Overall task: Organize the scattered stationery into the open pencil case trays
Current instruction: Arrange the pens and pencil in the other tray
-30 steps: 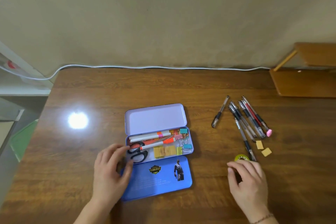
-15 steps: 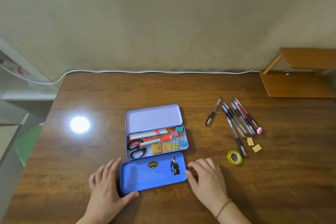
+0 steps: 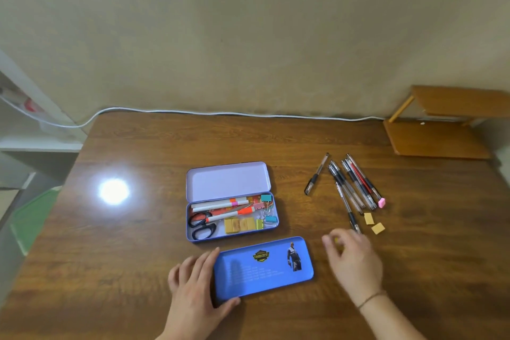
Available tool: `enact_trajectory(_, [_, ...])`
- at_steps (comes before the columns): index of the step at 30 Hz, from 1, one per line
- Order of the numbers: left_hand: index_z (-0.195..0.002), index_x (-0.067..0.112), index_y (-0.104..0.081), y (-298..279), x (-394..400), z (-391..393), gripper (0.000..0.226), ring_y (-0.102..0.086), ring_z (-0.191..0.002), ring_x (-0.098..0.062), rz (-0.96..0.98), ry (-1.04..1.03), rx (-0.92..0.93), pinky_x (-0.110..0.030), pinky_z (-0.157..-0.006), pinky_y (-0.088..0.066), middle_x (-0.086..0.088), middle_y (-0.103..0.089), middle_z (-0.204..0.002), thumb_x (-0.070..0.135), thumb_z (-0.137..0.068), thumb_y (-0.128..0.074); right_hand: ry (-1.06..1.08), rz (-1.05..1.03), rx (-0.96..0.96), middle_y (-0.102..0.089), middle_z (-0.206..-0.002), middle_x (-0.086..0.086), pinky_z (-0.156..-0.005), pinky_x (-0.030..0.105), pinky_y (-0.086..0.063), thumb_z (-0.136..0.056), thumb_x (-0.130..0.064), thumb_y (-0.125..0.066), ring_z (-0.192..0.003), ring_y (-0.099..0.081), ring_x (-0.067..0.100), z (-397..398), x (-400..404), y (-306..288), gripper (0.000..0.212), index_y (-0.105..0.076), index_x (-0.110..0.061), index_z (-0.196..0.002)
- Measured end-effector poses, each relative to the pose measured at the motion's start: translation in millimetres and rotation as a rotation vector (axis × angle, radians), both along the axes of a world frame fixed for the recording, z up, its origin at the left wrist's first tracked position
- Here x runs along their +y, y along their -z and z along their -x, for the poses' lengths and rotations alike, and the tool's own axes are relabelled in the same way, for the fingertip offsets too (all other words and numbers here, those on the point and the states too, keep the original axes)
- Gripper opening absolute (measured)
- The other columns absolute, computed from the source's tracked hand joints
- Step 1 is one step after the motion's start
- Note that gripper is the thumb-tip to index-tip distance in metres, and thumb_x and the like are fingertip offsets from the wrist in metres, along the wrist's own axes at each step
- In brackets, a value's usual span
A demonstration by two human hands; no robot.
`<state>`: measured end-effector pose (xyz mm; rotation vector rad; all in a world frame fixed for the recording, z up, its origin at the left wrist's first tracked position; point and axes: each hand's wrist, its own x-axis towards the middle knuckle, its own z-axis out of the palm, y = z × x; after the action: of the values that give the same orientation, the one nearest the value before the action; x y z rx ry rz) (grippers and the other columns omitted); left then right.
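Observation:
An open lilac pencil case [image 3: 229, 182] lies mid-table. Its lower tray holds scissors [image 3: 201, 225], markers, binder clips and yellow erasers. In front of it lies a blue tray [image 3: 262, 268] with a printed figure. My left hand [image 3: 190, 284] rests against the blue tray's left end, fingers straight and thumb at its near corner. My right hand [image 3: 353, 259], blurred, hovers over the yellow tape roll [image 3: 336, 240], of which only a sliver shows. Several pens [image 3: 353, 185], a lone pen [image 3: 316, 175], a pink eraser [image 3: 381, 202] and two yellow pieces [image 3: 368, 218] lie to the right.
A white cable [image 3: 220, 113] runs along the table's far edge by the wall. A small wooden shelf [image 3: 441, 135] stands at the far right corner. A bright light reflection [image 3: 114, 190] sits on the wood to the left of the case.
My right hand left the blue tray's right end and moved right, over the tape roll. The blue tray now lies a little apart from the lilac case. My left hand stays at its left end.

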<state>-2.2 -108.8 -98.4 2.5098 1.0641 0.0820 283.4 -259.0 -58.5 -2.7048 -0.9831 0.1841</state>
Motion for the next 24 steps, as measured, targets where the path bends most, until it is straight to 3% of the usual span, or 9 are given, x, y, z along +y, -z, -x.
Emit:
enact_trajectory(4, [-0.139, 0.027, -0.044, -1.1, -14.1, -18.9, 0.103, -0.041, -0.115, -0.020, 0.011, 0.010, 0.022, -0.042, -0.100, -0.021, 0.011, -0.058, -0.124, 0.078, -0.052, -0.063, 0.263, 0.071, -0.039, -0.060, -0.103, -0.005, -0.053, 0.023, -0.037, -0.088, -0.048, -0.055, -0.087, -0.053, 0.014, -61.4, 7.5, -1.7, 0.031, -0.066, -0.027, -0.108])
enact_trajectory(8, [-0.141, 0.025, -0.041, -0.5, -26.5, -36.0, 0.103, -0.042, -0.116, -0.022, 0.031, 0.007, -0.012, -0.044, -0.102, -0.022, 0.009, -0.057, -0.126, 0.072, -0.052, -0.065, 0.297, 0.223, 0.033, -0.062, -0.093, -0.004, -0.053, 0.025, -0.040, -0.086, -0.047, -0.061, -0.083, -0.056, 0.016, -78.2, 23.8, -4.7, 0.024, -0.068, -0.030, -0.102])
enact_trajectory(10, [-0.142, 0.026, -0.039, 0.5, -33.6, -43.4, 0.105, -0.042, -0.117, -0.023, 0.042, 0.002, -0.018, -0.044, -0.103, -0.020, 0.010, -0.055, -0.128, 0.072, -0.052, -0.066, 0.210, 0.159, -0.005, -0.064, -0.094, -0.006, -0.055, 0.024, -0.042, -0.088, -0.042, -0.060, -0.088, -0.056, 0.015, -77.4, 23.9, -9.0, 0.021, -0.069, -0.028, -0.101])
enact_trajectory(13, [-0.142, 0.023, -0.039, 0.9, -45.4, -56.2, 0.110, -0.042, -0.118, -0.023, 0.049, -0.023, -0.050, -0.046, -0.105, -0.020, 0.008, -0.055, -0.129, 0.073, -0.048, -0.068, -0.212, -0.093, -0.131, -0.066, -0.094, -0.010, -0.063, 0.024, -0.046, -0.088, -0.036, -0.061, -0.089, -0.056, 0.013, -56.7, 10.5, -12.8, 0.017, -0.070, -0.025, -0.097])
enact_trajectory(15, [-0.140, 0.019, -0.042, 2.5, -52.4, -66.3, 0.112, -0.044, -0.116, -0.025, 0.027, -0.054, -0.063, -0.049, -0.105, -0.022, 0.005, -0.057, -0.127, 0.074, -0.045, -0.069, -0.553, -0.091, -0.249, -0.065, -0.087, -0.011, -0.063, 0.028, -0.047, -0.088, -0.034, -0.059, -0.080, -0.056, 0.014, -27.9, 0.8, -6.4, 0.014, -0.070, -0.027, -0.091])
enact_trajectory(17, [-0.139, 0.016, -0.043, 5.5, -57.8, -75.7, 0.114, -0.045, -0.115, -0.027, 0.001, -0.094, -0.083, -0.052, -0.105, -0.023, 0.003, -0.057, -0.128, 0.074, -0.044, -0.071, -0.757, -0.009, -0.296, -0.060, -0.082, -0.011, -0.064, 0.033, -0.039, -0.087, -0.039, -0.054, -0.076, -0.051, 0.017, -5.5, -4.8, 9.9, 0.015, -0.065, -0.029, -0.085])
enact_trajectory(19, [-0.140, 0.016, -0.042, 8.0, -62.6, -82.2, 0.114, -0.045, -0.116, -0.028, -0.021, -0.107, -0.104, -0.053, -0.105, -0.023, 0.002, -0.055, -0.132, 0.074, -0.045, -0.071, -0.796, 0.038, -0.292, -0.056, -0.079, -0.009, -0.065, 0.035, -0.034, -0.085, -0.041, -0.056, -0.076, -0.047, 0.019, 2.7, -5.3, 25.1, 0.014, -0.063, -0.029, -0.085])
enact_trajectory(24, [-0.137, 0.029, -0.044, 6.8, -73.4, -92.7, 0.095, -0.047, -0.120, -0.028, -0.067, -0.050, -0.062, -0.058, -0.105, -0.024, 0.001, -0.049, -0.144, 0.077, -0.058, -0.065, -0.594, -0.137, -0.098, -0.062, -0.088, -0.014, -0.067, 0.031, -0.046, -0.088, -0.045, -0.057, -0.083, -0.054, 0.014, -20.9, -1.5, 23.4, 0.020, -0.067, -0.030, -0.096])
